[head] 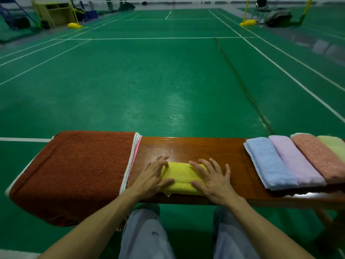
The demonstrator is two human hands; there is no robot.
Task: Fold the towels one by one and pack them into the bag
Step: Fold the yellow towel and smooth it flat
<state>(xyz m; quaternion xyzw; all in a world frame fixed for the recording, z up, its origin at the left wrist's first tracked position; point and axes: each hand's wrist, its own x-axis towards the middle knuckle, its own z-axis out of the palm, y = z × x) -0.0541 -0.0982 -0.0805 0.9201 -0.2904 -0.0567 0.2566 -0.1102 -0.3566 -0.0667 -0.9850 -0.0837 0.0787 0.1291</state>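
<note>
Now, from my seat at the feed: the left fingers (pixel 162 160) are spread and only slightly bent, and the right fingers (pixel 198 165) are splayed nearly straight. Neither set curls around anything. The left hand (pixel 152 177) presses its palm on the left end of a small folded yellow terry towel (pixel 182 176), with the thumb lying along the near side. The right hand (pixel 213 181) lies flat over the right end, thumb resting on the cloth.

That towel is a nubby, thick oblong sitting at the near edge of a glossy brown wooden bench (pixel 214 148), about mid-length. A small white tag (pixel 168 194) pokes out at its near edge, too small for me to read.

Toward the bench's left end, a coarse rust-brown towel (pixel 78 172) lies spread on top of a pile. White and pink layer edges (pixel 133 157) show along its right side, but I cannot count them.

At the right end I count four folded towels in a slanted row, each touching the next:
- soft sky-blue towel (pixel 268 165)
- lilac towel (pixel 295 161)
- speckled salmon-pink towel (pixel 320 157)
- pale green towel (pixel 335 146), cut off by the frame

Below the bench are grey-blue trousers (pixel 145 236), and all around it is green court flooring (pixel 149 81) with white lines.
</note>
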